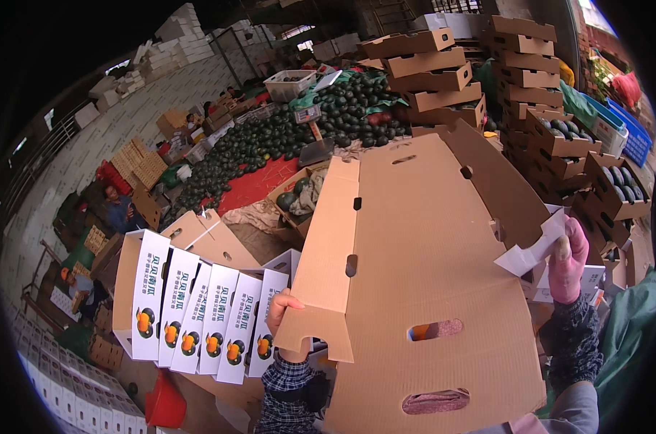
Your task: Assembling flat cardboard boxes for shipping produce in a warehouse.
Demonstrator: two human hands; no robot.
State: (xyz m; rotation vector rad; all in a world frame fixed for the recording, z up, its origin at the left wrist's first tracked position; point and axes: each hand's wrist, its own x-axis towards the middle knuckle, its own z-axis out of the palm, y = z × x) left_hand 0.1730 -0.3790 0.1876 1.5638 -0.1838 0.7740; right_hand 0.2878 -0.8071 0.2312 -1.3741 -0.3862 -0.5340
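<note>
A large brown cardboard box blank (414, 239) stretches away in front of me, partly folded, with oval hand slots. Its left side panel and its right side panel (487, 170) are raised. My left hand (283, 309) is closed on the left panel's near end, beside a notched end flap (317, 334). On the other side my right hand (568, 260), pink over the fingers, pinches a pale corner flap (536, 246). Left of the blank stands a row of white printed cartons (226, 318), nested on their sides.
Dark green squashes (270, 141) cover the floor ahead, around a weighing scale (317, 148). Stacked brown trays (523, 79) rise at the far right, some filled with squashes. A red bucket (165, 401) stands low on the left. Several people sit farther off, including one in blue (122, 211).
</note>
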